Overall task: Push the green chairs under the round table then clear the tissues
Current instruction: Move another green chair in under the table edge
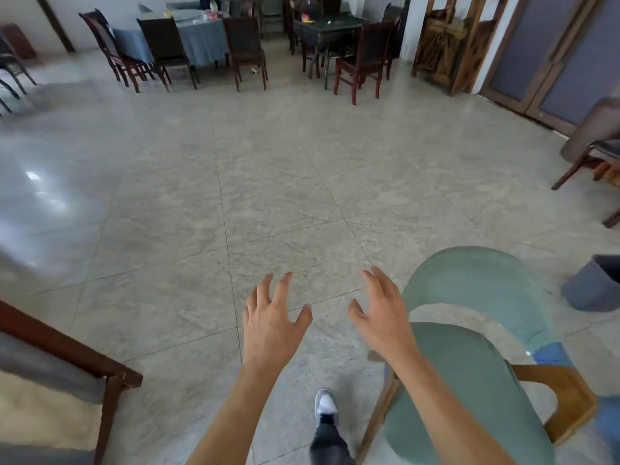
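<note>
At lower right, one green chair point(469, 380) stands out on the open floor point(268, 179), no table touching it. Can't tell which table is the target: a round table point(198, 38) with a blue-grey cloth sits far back, well apart from the chair; a wooden edge point(67, 347) at lower left could be another table, too cropped to say.

Left hand point(271, 323) and right hand point(382, 313) both held out over the floor, fingers spread wide, holding nothing. Right forearm crosses in front of the chair's seat; can't tell if it touches.

Progress, my read: early. This chair isn't tucked in, no hand on it. No tissues I can make out; small items on the far table are too blurry to name. Both steps look pending.

Room: dining hall, glossy pale stone tiles with glare patches at left. Dark wooden chairs point(245, 48) ring the far tables. Grey bin point(593, 283) just right of the green chair. Wooden doors point(550, 52) at upper right. One white shoe point(325, 404) between the arms.
</note>
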Available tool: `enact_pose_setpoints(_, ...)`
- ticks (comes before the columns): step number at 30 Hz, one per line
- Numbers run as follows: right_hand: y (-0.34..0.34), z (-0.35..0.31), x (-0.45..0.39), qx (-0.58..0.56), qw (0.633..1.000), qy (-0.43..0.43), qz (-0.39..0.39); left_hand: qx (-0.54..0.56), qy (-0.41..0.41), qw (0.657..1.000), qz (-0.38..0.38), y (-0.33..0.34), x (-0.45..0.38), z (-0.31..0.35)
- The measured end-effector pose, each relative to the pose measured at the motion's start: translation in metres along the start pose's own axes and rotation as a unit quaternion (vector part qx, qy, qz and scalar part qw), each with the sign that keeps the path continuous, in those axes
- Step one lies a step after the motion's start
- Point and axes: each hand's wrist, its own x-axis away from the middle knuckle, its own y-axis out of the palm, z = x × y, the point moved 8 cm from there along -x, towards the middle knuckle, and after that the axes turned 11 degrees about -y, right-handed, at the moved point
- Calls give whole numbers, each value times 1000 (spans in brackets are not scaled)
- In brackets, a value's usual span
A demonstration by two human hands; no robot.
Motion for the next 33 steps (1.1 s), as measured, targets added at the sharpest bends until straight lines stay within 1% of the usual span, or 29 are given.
enact_pose_setpoints(6,15,43,-116,-15,1000,11,12,-4,5,1000,-8,33,-122,30)
enact_pose_setpoints(11,12,77,-209,-23,999,21,20,-9,15,1000,-24,61,-214,69)
enact_pose_setpoints(13,8,83,-230,-24,999,21,29,-7,11,1000,-26,67,-236,79)
enact_pose_setpoints(24,-5,154,-349,-33,994,79,62,12,56,996,-64,123,-376,149)
enact_pose_setpoints(30,-12,197,-409,-20,989,118,88,18,97,991,-95,165,-450,189)
enact_pose_setpoints(33,-21,221,-440,-19,982,151,109,11,124,985,-117,188,-489,214)
